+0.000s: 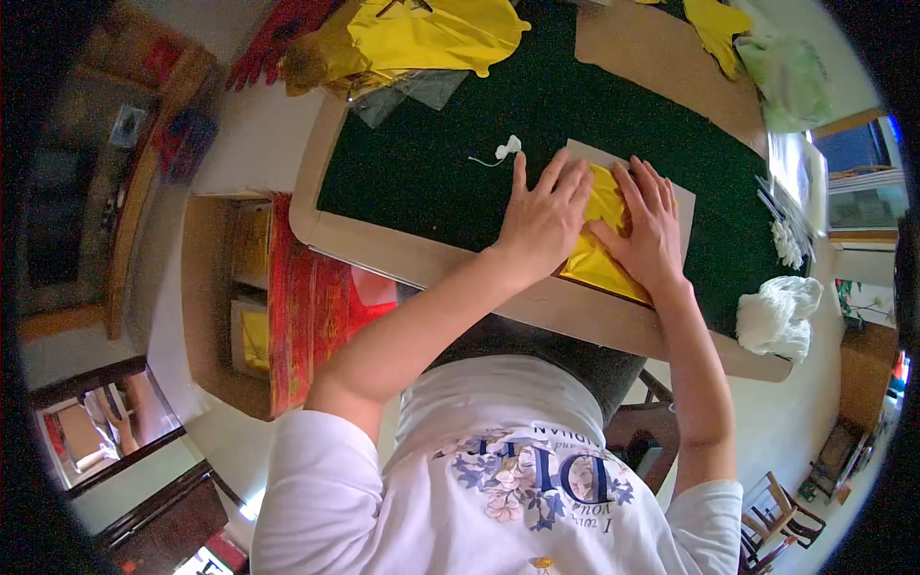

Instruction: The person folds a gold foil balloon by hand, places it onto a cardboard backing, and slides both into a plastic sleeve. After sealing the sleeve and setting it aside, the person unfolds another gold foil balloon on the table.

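Note:
A shiny yellow foil sheet (pixel 602 247) lies over a grey-brown card (pixel 684 222) near the front edge of the table. My left hand (pixel 544 218) rests on the foil's left side, its fingers stretched out and pointing away from me. On the right side, my right hand (pixel 648 222) presses flat, thumb out on the foil and fingers reaching over the card. Neither hand grips anything. Just beyond my left fingertips is a small white bit of thread or cloth (pixel 508 148). What lies under the foil is hidden.
Dark green cloth (pixel 422 182) covers the table. Yellow balloon-shaped foil (pixel 436 36) sits at the back left, brown board (pixel 661 57) at the back. White string (pixel 778 316) and a pale green bag (pixel 786 84) are on the right. An open cardboard box (pixel 206 287) stands left, below table level.

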`<act>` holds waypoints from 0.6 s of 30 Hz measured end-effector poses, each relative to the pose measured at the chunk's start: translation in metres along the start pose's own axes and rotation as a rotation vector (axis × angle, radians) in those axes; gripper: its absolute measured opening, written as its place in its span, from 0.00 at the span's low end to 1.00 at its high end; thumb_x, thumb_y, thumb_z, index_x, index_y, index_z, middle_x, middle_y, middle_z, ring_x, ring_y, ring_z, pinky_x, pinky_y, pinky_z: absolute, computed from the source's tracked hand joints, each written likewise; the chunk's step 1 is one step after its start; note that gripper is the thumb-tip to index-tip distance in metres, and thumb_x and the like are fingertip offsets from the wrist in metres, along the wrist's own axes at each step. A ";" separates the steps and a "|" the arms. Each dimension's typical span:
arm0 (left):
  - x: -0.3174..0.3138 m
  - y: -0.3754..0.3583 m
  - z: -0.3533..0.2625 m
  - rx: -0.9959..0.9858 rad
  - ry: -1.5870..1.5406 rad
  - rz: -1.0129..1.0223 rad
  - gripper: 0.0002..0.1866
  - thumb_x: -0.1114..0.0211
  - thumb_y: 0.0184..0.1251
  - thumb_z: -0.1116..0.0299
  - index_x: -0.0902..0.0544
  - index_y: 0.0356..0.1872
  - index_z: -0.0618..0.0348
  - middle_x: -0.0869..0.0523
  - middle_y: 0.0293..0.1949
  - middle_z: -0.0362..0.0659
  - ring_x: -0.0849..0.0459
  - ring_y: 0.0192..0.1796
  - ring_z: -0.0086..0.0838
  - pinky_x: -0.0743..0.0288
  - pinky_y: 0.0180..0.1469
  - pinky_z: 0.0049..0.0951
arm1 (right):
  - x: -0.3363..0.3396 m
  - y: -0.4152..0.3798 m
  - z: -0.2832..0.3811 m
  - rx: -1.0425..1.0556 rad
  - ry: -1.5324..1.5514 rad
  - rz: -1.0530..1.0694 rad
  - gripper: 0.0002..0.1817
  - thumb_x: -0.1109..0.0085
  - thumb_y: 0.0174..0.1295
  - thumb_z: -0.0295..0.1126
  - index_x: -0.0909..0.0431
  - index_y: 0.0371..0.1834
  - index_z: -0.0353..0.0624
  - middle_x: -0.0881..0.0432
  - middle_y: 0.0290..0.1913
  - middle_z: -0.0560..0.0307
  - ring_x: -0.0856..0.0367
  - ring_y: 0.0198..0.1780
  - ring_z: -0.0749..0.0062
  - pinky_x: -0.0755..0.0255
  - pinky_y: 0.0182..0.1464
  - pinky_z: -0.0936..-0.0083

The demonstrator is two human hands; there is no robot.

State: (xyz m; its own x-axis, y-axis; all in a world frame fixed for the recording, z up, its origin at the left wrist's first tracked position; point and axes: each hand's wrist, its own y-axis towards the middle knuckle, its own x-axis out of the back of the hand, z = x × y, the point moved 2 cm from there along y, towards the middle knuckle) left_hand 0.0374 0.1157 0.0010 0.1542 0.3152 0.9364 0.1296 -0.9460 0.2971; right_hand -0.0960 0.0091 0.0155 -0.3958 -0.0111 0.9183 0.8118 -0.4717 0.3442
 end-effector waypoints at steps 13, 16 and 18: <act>0.002 0.013 0.003 0.027 0.048 -0.063 0.22 0.43 0.67 0.62 0.24 0.60 0.60 0.33 0.69 0.48 0.43 0.75 0.43 0.53 0.70 0.66 | -0.001 -0.002 -0.002 -0.034 -0.023 0.043 0.33 0.39 0.60 0.49 0.31 0.68 0.49 0.34 0.69 0.46 0.40 0.71 0.48 0.49 0.73 0.52; 0.011 0.008 -0.002 -0.084 0.029 -0.082 0.23 0.42 0.67 0.61 0.24 0.59 0.61 0.29 0.67 0.48 0.39 0.74 0.39 0.53 0.72 0.62 | 0.000 -0.001 0.000 -0.042 -0.018 0.035 0.33 0.39 0.60 0.49 0.32 0.68 0.49 0.34 0.70 0.46 0.39 0.71 0.48 0.49 0.74 0.52; 0.023 -0.013 -0.013 -0.217 -0.050 -0.008 0.23 0.41 0.67 0.59 0.23 0.58 0.62 0.26 0.65 0.47 0.37 0.73 0.37 0.52 0.72 0.59 | 0.000 -0.002 0.000 -0.031 -0.025 0.031 0.33 0.39 0.60 0.49 0.32 0.68 0.50 0.34 0.70 0.46 0.39 0.71 0.48 0.49 0.73 0.52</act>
State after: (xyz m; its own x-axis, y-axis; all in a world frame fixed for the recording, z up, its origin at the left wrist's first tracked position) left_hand 0.0269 0.1346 0.0208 0.2032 0.3209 0.9251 -0.0818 -0.9359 0.3426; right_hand -0.0982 0.0102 0.0149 -0.3592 -0.0047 0.9332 0.8100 -0.4982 0.3093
